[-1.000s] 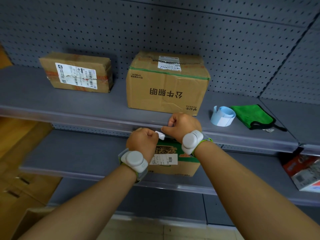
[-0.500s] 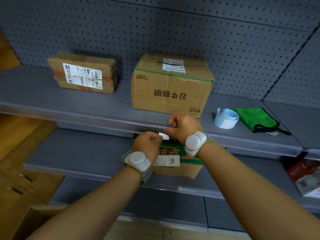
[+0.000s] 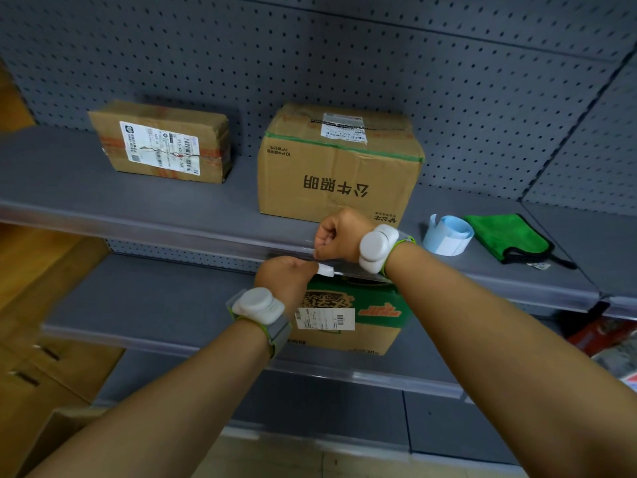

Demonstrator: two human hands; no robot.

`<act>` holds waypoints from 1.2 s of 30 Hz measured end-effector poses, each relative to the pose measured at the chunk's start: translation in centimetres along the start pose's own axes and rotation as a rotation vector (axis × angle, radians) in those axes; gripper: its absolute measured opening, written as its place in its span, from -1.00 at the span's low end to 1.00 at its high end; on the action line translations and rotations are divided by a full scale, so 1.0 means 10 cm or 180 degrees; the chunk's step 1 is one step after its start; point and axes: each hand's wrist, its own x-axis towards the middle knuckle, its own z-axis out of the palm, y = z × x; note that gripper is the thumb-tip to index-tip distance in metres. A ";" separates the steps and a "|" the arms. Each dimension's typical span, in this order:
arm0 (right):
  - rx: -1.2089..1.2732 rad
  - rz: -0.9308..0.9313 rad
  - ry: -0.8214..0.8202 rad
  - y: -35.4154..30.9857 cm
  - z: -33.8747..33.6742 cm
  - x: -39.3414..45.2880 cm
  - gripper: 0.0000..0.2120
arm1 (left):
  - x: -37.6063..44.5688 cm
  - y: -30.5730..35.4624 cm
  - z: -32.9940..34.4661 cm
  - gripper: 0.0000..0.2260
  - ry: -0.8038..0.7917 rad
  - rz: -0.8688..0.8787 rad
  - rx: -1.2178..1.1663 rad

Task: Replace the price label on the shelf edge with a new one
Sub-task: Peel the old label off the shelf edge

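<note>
The left hand pinches a small white label at the shelf edge; the right hand, at one o'clock from it, curls onto the strip. The label could tear or crumple if tugged askew.

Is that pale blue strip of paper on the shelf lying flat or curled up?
Curled up. The pale blue strip stands on the upper shelf as a loose roll, its layers coiled, beside the green cloth.

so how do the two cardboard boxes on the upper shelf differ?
The left box is flat and low; the middle box is taller and bulkier. The left box carries its white shipping label on the front face, with reddish tape; the middle box has its label on top, green tape along the edge, and upside-down printed characters on the front. Both are brown cardboard, standing apart on the same shelf.
</note>
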 end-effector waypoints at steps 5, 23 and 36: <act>0.0149 0.0022 0.0032 0.02 0.01 0.01 -0.93 | 0.03 -0.08 0.05 -0.76 0.0073 0.0036 0.0423; 0.0028 -0.0134 0.0278 0.03 0.07 -0.03 -0.93 | -0.14 -0.12 0.07 -0.80 0.0119 0.0103 0.0180; 0.0206 0.0042 0.0110 0.04 0.03 0.00 -0.84 | -0.12 -0.03 0.17 -0.77 0.0129 -0.0200 0.0034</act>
